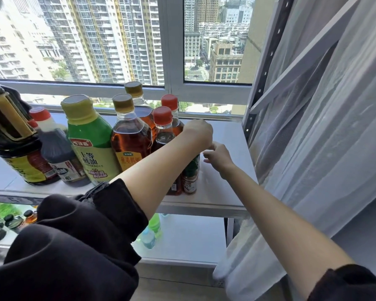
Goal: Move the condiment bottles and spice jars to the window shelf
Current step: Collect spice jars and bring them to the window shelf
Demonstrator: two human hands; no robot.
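Several condiment bottles stand on the white window shelf (221, 135): a dark soy bottle (13, 146), a red-capped dark bottle (57, 148), a green oyster sauce bottle (89, 137), amber bottles with gold caps (129, 135) and red-capped ones (163, 127). A small spice jar (190, 178) stands at the right end of the row. My left hand (199, 132) is closed over its top, hiding the lid. My right hand (218, 156) hovers just right of the jar, fingers loosely apart and pointing at it, holding nothing.
A sheer white curtain (313, 148) hangs close on the right over a metal rack upright (251, 118). A lower shelf (189, 237) holds green and blue plastic bottles (152, 231). More dark items sit at lower left (0, 224).
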